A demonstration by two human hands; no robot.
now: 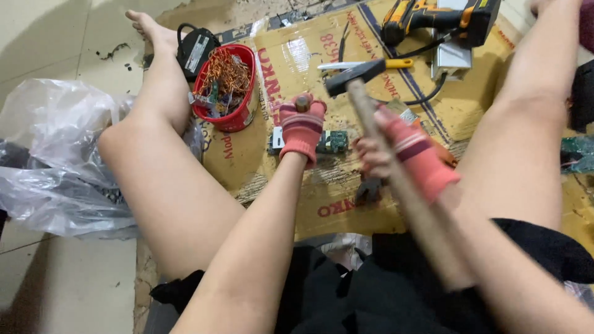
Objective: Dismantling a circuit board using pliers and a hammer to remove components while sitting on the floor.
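My left hand (301,127), in a red knitted glove, is closed around a short upright tool whose brown round top (302,102) sticks out of the fist. It stands on a small green circuit board (334,141) lying on the cardboard. My right hand (405,151), in a pink striped glove, grips the wooden handle of a hammer (357,73). The dark hammer head is raised above and just right of the left fist. The handle is blurred.
A red bucket (238,117) of copper wire scraps stands left of the board, with a black box (195,49) behind it. Clear plastic bags (55,161) lie at the left. A yellow-black power tool (433,15) rests at the top. Dark pliers (370,188) lie on the cardboard sheet (297,62).
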